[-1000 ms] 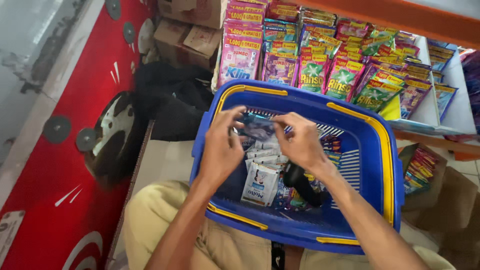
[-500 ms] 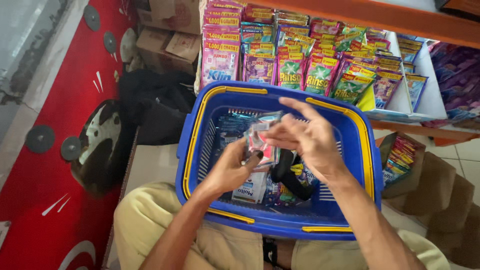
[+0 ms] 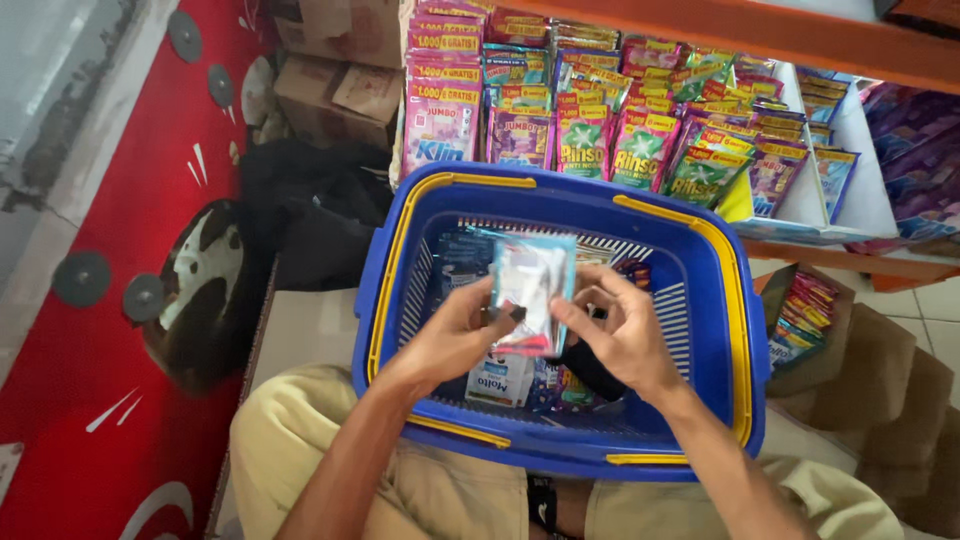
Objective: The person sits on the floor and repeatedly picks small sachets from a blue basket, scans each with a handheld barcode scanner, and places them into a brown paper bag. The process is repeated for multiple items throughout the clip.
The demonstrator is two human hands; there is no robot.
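Both hands hold one stack of sachets upright above the blue basket; left hand fingers pinch its left edge, right hand fingers its right; loosened pinch likely drops sachets onto packets below the fingers.

Behind the blue plastic basket with yellow handles, rows of bright hanging sachet strips; left of it, black cloth bag, brown cardboard boxes, red metal cabinet
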